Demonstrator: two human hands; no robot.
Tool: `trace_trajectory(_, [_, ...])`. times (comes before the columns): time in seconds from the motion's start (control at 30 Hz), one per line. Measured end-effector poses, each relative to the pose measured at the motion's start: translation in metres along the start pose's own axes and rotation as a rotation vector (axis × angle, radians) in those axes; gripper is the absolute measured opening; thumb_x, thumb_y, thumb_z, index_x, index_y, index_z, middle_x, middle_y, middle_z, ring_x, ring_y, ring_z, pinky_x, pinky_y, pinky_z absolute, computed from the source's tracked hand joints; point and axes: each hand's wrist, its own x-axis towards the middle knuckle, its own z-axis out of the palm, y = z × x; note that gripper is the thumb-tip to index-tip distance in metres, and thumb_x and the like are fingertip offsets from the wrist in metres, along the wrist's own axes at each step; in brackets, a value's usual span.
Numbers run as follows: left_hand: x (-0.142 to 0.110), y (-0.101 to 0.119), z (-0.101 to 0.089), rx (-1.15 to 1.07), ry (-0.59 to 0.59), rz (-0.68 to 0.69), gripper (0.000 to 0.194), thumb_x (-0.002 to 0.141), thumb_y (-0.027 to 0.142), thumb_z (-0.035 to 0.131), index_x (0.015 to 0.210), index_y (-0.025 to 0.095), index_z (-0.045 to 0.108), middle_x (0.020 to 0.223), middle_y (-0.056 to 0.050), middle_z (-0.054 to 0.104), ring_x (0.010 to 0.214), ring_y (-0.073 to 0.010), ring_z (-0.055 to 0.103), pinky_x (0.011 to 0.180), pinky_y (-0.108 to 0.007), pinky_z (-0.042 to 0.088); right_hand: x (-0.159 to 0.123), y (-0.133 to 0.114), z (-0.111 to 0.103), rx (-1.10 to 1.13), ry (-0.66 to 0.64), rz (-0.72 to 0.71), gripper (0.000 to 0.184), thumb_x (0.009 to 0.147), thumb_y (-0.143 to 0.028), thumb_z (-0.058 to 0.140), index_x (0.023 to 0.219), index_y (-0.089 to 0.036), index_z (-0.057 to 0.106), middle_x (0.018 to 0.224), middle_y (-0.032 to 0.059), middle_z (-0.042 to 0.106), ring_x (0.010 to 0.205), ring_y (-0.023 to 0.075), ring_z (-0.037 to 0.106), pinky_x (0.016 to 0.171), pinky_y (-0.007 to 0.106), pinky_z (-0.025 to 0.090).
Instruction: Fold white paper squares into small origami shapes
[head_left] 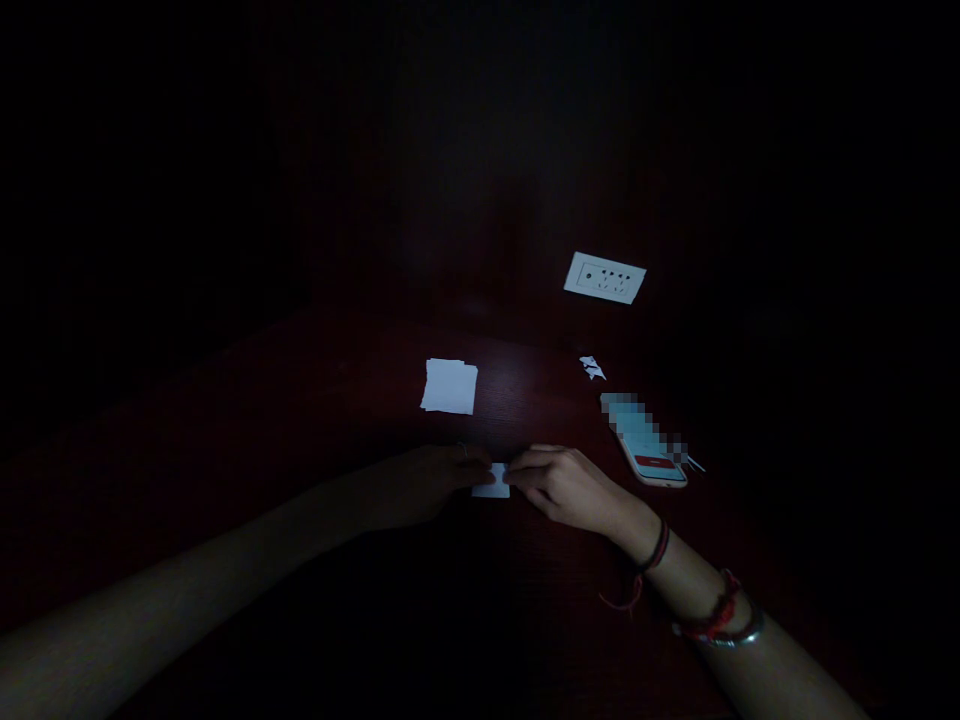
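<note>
Left hand (431,485), right hand (568,487), paper (492,489) between

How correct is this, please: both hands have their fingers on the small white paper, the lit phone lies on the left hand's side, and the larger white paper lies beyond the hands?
One detail is wrong: the head view shows the lit phone on the right hand's side, not the left hand's. The rest is right.

The view is dim, edges black, the phone screen (642,437) partly pixelated.
</note>
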Motion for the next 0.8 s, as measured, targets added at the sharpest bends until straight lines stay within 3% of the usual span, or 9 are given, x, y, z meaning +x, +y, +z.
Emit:
trace_trajectory(0.2, [-0.0027, -0.0003, 0.0013, 0.031, 0.001, 0.003, 0.051, 0.073, -0.003, 0.039, 0.117, 0.023, 0.041, 0.121, -0.003, 0.041, 0.104, -0.0136, 0.044, 0.088, -0.026, 0.036, -0.0032, 0.0030, -0.0006, -0.002, -0.004, -0.010, 0.024, 0.077, -0.010, 0.043, 0.091, -0.018, 0.061, 0.093, 0.0030, 0.060, 0.086, 0.0140, 0.052, 0.079, 0.027, 0.041])
trace_trajectory(0.4, [-0.0076, 0.0010, 0.0041, 0.080, 0.052, 0.024, 0.047, 0.075, -0.002, 0.039, 0.116, 0.021, 0.043, 0.127, -0.005, 0.033, 0.111, -0.0152, 0.038, 0.091, -0.027, 0.033, -0.0047, 0.0081, -0.0019, 0.025, 0.115, 0.044, 0.024, 0.077, -0.010, 0.043, 0.092, -0.017, 0.061, 0.093, 0.0042, 0.059, 0.084, 0.0141, 0.052, 0.079, 0.029, 0.041])
trace_trajectory(0.6, [-0.0077, -0.0061, 0.0081, 0.245, 0.069, 0.053, 0.048, 0.076, 0.003, 0.043, 0.117, 0.026, 0.042, 0.119, -0.004, 0.045, 0.106, -0.0186, 0.042, 0.088, -0.034, 0.033, -0.0016, 0.0012, -0.0020, 0.098, 0.044, -0.017, 0.030, 0.076, -0.007, 0.043, 0.099, -0.018, 0.058, 0.098, 0.0036, 0.057, 0.090, 0.0132, 0.050, 0.081, 0.027, 0.041])
trace_trajectory(0.8, [-0.0095, -0.0052, 0.0047, 0.333, 0.051, 0.064, 0.050, 0.075, 0.002, 0.041, 0.119, 0.025, 0.039, 0.120, -0.004, 0.045, 0.110, -0.0200, 0.038, 0.091, -0.038, 0.027, -0.0007, -0.0004, -0.0017, 0.122, 0.006, -0.014, 0.030, 0.076, -0.008, 0.044, 0.102, -0.019, 0.058, 0.098, 0.0037, 0.057, 0.091, 0.0145, 0.050, 0.082, 0.029, 0.041])
